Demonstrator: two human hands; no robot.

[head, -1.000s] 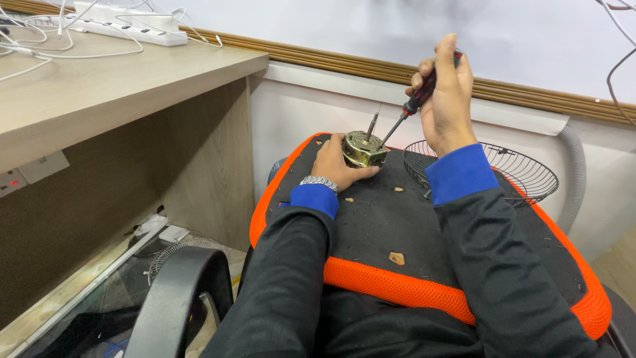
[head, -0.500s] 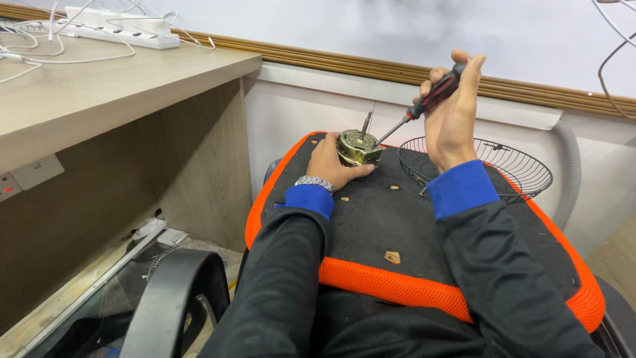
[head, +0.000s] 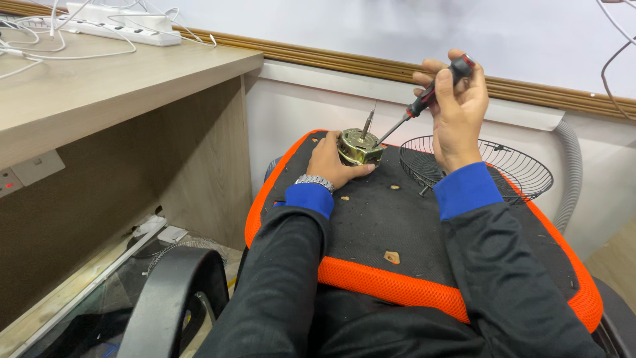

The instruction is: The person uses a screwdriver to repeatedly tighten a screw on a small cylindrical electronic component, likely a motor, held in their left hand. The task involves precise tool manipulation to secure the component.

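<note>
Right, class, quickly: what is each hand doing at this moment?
Left hand: closed around the small brass-coloured motor, steadying it on the black cushion.
Right hand: closed on the screwdriver, tip at the motor.

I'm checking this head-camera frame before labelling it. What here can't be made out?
- Screwdriver tip, head view: too small to tell whether it sits in a screw on the motor.
- Near side of the motor: hidden by the left hand.
- Screwdriver handle: mostly wrapped by the right hand.
- Wire fan guard: near part behind the right forearm.
- Power strip on the desk: cut off by the top edge.
</note>
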